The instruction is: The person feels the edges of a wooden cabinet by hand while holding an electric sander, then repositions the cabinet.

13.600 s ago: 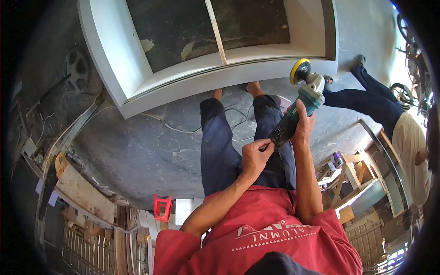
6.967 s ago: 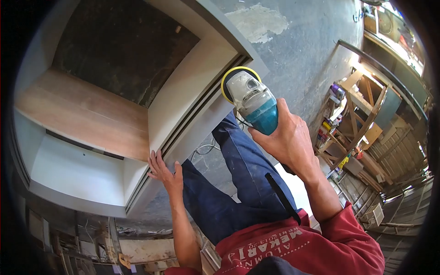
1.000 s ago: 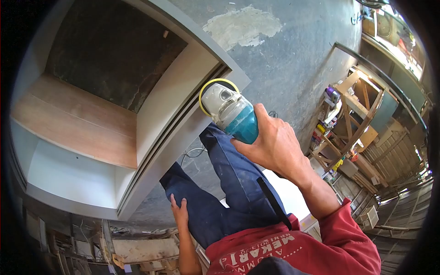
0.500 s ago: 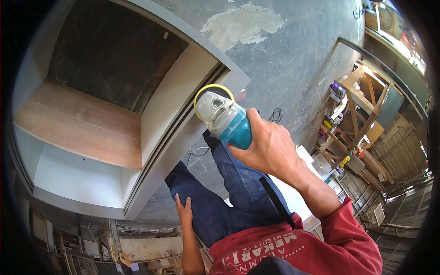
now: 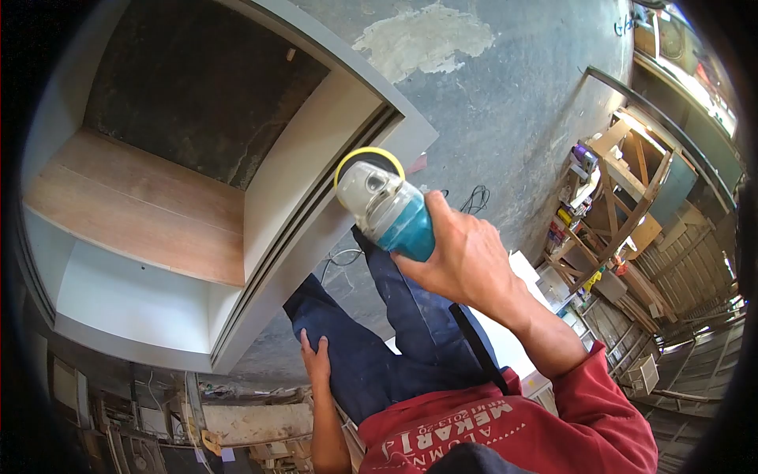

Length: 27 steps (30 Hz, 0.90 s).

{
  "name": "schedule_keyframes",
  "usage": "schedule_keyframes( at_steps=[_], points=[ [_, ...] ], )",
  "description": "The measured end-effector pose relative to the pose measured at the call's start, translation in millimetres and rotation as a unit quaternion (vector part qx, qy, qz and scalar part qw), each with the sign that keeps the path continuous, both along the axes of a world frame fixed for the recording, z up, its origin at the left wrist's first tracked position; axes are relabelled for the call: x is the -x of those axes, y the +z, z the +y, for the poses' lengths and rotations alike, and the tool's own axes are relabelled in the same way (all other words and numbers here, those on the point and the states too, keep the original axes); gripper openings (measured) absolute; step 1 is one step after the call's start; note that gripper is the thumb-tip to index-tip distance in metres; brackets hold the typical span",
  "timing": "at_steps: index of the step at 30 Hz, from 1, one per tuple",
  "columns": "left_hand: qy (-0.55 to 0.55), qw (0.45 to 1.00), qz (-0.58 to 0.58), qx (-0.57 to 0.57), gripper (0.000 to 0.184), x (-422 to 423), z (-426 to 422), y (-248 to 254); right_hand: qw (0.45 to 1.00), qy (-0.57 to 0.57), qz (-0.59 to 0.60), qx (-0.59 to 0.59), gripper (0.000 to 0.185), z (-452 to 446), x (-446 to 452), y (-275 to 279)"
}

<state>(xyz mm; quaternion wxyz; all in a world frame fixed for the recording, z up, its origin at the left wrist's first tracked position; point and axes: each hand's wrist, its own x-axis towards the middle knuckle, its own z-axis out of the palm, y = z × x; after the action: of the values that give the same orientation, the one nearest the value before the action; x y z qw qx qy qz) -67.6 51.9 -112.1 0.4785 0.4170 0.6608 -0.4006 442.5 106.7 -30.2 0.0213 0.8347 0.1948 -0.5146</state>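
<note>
My right hand (image 5: 466,261) is wrapped round the teal body of a handheld power sander (image 5: 387,207). The tool has a pale, dusty head and a round pad with a yellow rim. Its pad lies against the grooved front edge (image 5: 304,215) of a grey-white cabinet (image 5: 150,316); the contact face is hidden behind the tool. With fingers apart, my left hand (image 5: 317,362) rests on the thigh of my dark blue trousers (image 5: 347,347) and holds nothing.
A brown wooden shelf board (image 5: 142,205) sits inside the cabinet. Black cable (image 5: 476,199) lies against the grey surface (image 5: 505,103) beyond the sander. On the right stands a wooden rack (image 5: 608,197) with bottles and boards. Cluttered wood pieces (image 5: 268,426) are at lower left.
The view has shifted slightly, so the cabinet sits a little differently in the frame. The sander stays at nearly the same place on the cabinet edge, and my left hand remains on my thigh.
</note>
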Motion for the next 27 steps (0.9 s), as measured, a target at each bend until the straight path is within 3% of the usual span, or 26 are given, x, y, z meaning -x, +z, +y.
schedule_keyframes(
  at_steps=[3, 13, 24, 26, 27],
  points=[
    [0.016, 1.000, -0.016, -0.006, 0.079, 5.1, -2.7, 0.9, 1.000, 0.018, -0.004, -0.022, 0.051, 2.8, 1.7, 3.0],
    [0.021, 1.000, 0.002, -0.001, 0.078, 0.4, -2.9, 1.2, 0.998, 0.012, -0.060, 0.003, 0.057, 3.7, -20.2, 2.6],
    [0.044, 0.999, 0.004, -0.019, 0.078, -7.1, -0.1, 3.6, 0.998, 0.043, 0.035, -0.036, 0.052, 9.6, 36.4, -1.8],
    [-0.005, 0.971, -0.050, -0.232, 0.074, 5.0, -9.3, -3.9, 0.999, 0.030, 0.026, -0.032, 0.052, 5.9, 36.1, 7.3],
    [-0.053, 0.958, -0.087, -0.269, 0.071, -18.3, 8.5, 1.3, 0.999, 0.014, 0.017, -0.026, 0.053, 2.2, 34.7, 14.2]
  ],
)
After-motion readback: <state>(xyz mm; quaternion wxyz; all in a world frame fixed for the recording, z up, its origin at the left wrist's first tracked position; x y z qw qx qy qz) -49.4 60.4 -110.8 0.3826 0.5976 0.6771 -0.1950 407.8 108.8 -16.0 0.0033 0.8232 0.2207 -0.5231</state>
